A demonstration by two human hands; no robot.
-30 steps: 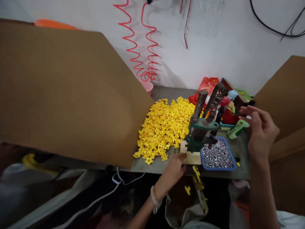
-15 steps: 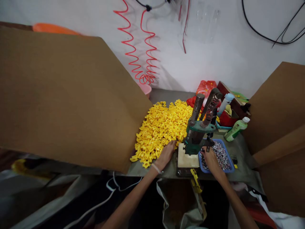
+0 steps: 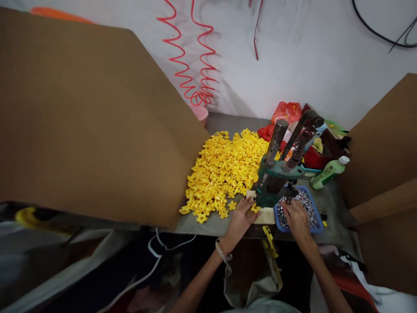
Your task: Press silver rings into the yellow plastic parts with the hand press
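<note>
My left hand (image 3: 243,218) is closed on a small yellow piece (image 3: 255,208) over the pale block (image 3: 265,216) at the foot of a green hand press (image 3: 272,182). To its left spreads a large pile of yellow pieces (image 3: 224,167). My right hand (image 3: 297,218) has its fingertips pinched together over a blue tray (image 3: 315,208) of small metallic parts (image 3: 304,204), just right of the press. Whatever sits between those fingertips is too small to make out.
Tall cardboard panels stand at the left (image 3: 97,117) and right (image 3: 384,165). Behind the press are a red bag (image 3: 286,113) and a red container (image 3: 317,157). A green bottle (image 3: 329,173) leans at the right. An open sack (image 3: 254,295) hangs below the table edge.
My left hand has moved right from the pile to the block, with a yellow piece in its fingers. My right hand has stayed over the tray. The camera view has shifted slightly.
</note>
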